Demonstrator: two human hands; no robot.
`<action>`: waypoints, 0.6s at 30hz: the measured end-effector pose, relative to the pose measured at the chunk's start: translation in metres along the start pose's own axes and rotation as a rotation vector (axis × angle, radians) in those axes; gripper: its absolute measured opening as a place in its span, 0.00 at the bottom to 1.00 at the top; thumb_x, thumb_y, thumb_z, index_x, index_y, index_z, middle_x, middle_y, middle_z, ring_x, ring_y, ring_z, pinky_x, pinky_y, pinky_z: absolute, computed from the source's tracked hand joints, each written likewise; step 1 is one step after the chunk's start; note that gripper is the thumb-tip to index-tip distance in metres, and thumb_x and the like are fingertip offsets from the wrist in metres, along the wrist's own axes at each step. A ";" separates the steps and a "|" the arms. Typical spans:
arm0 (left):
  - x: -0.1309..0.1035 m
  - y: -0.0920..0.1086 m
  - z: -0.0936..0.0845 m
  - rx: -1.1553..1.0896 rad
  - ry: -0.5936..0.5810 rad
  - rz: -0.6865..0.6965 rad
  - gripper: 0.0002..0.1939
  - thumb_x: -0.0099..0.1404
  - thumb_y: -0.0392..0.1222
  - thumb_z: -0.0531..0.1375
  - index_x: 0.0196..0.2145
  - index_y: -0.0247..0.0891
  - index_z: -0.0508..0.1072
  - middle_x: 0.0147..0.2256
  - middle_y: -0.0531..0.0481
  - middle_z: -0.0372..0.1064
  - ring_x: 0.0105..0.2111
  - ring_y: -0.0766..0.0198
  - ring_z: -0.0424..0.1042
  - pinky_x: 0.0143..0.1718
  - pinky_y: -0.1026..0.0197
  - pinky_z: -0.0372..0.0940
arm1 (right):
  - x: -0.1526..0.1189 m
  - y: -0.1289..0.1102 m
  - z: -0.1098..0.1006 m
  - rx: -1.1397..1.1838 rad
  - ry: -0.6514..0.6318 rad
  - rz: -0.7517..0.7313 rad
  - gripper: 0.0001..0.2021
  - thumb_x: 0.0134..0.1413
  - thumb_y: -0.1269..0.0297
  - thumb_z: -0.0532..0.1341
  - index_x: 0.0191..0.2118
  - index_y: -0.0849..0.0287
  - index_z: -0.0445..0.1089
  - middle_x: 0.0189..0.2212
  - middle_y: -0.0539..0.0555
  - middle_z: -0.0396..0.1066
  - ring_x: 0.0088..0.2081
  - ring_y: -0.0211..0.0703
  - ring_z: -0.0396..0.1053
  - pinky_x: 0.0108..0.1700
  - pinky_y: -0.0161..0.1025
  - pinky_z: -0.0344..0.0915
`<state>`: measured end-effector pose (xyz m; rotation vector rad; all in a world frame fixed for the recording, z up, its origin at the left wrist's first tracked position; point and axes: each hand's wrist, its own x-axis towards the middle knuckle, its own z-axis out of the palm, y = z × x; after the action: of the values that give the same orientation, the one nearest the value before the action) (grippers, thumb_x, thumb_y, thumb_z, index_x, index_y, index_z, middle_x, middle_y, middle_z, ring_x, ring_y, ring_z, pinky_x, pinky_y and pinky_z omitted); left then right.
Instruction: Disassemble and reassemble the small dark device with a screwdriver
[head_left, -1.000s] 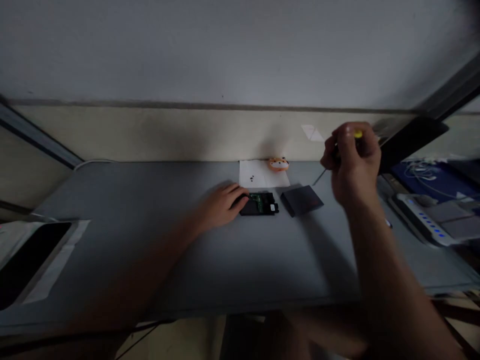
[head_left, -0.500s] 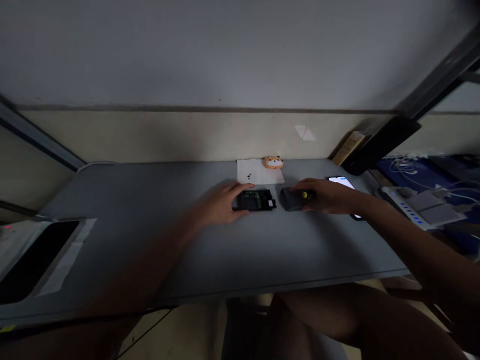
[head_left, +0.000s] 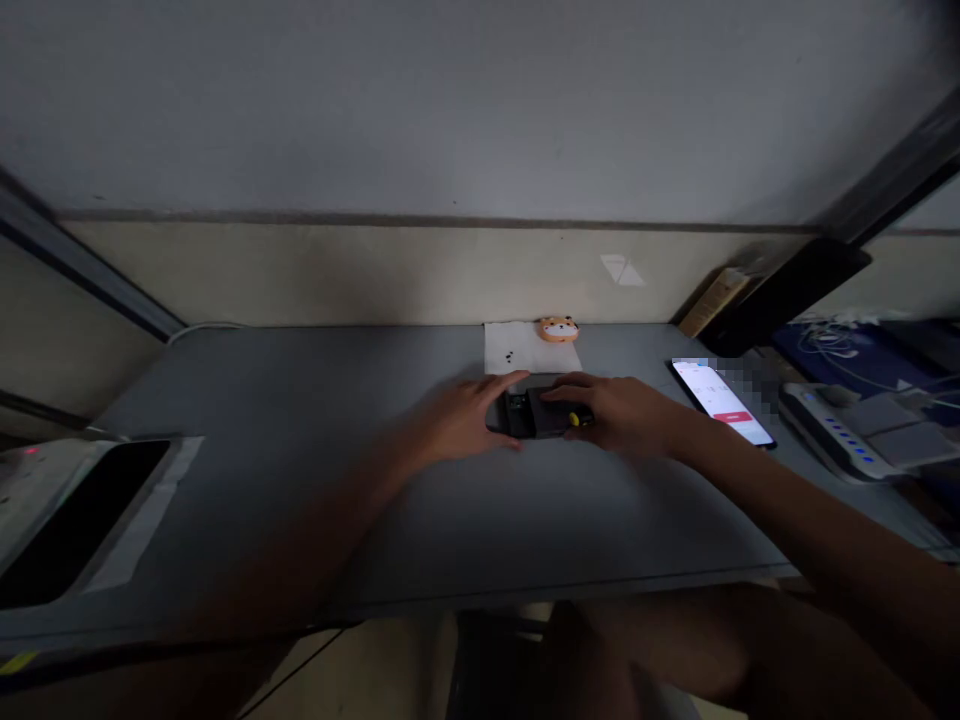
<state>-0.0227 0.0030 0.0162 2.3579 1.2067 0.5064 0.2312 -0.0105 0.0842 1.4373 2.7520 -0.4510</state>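
Head view: left hand (head_left: 472, 415) is clasping a crosswise, oblong black circuit-board case (head_left: 518, 415), right hand (head_left: 626, 412) gripping a boxy dark-grey cover (head_left: 545, 418) at its right.

**Around your counter (head_left: 285, 390)**

To your right, a phone (head_left: 720, 400) lies lit; past it you have tangled cables (head_left: 829, 343) and a pale case (head_left: 836, 432) with blue lights. An orange animal-faced toy (head_left: 559, 329) sits near the wall (head_left: 375, 270). At your left lies a black panel (head_left: 94, 520).
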 end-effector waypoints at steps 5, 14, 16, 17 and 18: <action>0.001 -0.003 0.001 0.050 0.002 -0.009 0.56 0.58 0.51 0.76 0.74 0.53 0.49 0.62 0.43 0.73 0.59 0.44 0.75 0.56 0.50 0.71 | 0.012 -0.006 0.013 0.129 0.090 -0.088 0.18 0.56 0.59 0.70 0.54 0.47 0.78 0.61 0.55 0.74 0.49 0.55 0.79 0.44 0.45 0.72; -0.001 -0.006 -0.001 0.143 0.031 0.087 0.36 0.63 0.56 0.72 0.64 0.48 0.68 0.56 0.44 0.77 0.53 0.46 0.78 0.54 0.49 0.72 | 0.052 0.012 0.002 1.012 1.038 0.156 0.32 0.59 0.27 0.52 0.33 0.53 0.74 0.25 0.51 0.71 0.28 0.41 0.69 0.31 0.40 0.65; -0.002 -0.007 0.001 0.125 0.071 0.120 0.30 0.63 0.55 0.71 0.59 0.47 0.72 0.56 0.45 0.77 0.53 0.49 0.78 0.56 0.49 0.71 | 0.064 0.019 0.015 1.140 1.122 0.292 0.36 0.55 0.22 0.49 0.30 0.54 0.71 0.20 0.48 0.64 0.22 0.39 0.62 0.25 0.38 0.59; -0.002 -0.008 0.002 0.116 0.086 0.124 0.29 0.63 0.55 0.71 0.58 0.47 0.72 0.55 0.46 0.77 0.53 0.49 0.78 0.56 0.50 0.71 | 0.069 0.020 0.024 1.184 1.141 0.367 0.36 0.53 0.22 0.51 0.29 0.54 0.69 0.19 0.47 0.63 0.21 0.38 0.61 0.23 0.37 0.56; -0.002 -0.008 0.003 0.106 0.093 0.124 0.29 0.62 0.55 0.71 0.57 0.47 0.73 0.55 0.46 0.77 0.53 0.50 0.78 0.56 0.50 0.71 | 0.072 0.021 0.033 1.213 1.132 0.415 0.35 0.51 0.21 0.52 0.28 0.54 0.68 0.19 0.48 0.64 0.21 0.38 0.61 0.23 0.37 0.55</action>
<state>-0.0280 0.0046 0.0087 2.5368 1.1581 0.6125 0.2022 0.0505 0.0378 3.2341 2.5180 -2.0247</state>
